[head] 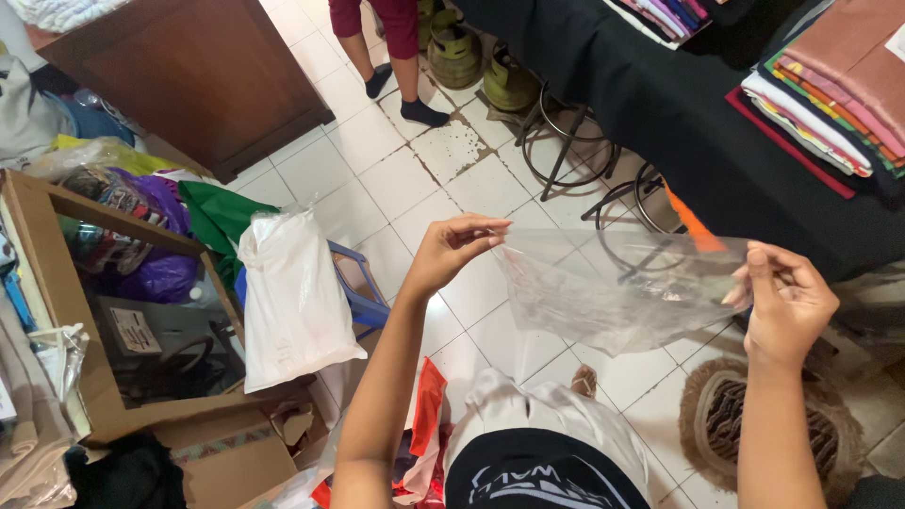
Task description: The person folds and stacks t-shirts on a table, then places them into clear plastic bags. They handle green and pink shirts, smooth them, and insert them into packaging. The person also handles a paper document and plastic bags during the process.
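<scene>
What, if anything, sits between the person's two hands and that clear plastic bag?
Nothing visible. The left hand pinches one top corner of the clear, thin plastic bag and the right hand grips the opposite edge, holding it spread in the air.

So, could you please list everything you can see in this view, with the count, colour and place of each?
clear plastic bag: one, see-through, stretched between both hands at centre
white bag: one, white, standing left of centre
blue stool: one, blue, behind the white bag
cardboard box: one, brown, left edge, filled with items
wooden cabinet: one, dark brown, top left
folded fabrics: one stack, mixed colours, on black table top right
gas cylinders: two, green, top centre
another person's legs: red shorts, top
round mat: one, brown, bottom right
left hand: pinching bag's left edge
right hand: pinching bag's right edge
</scene>
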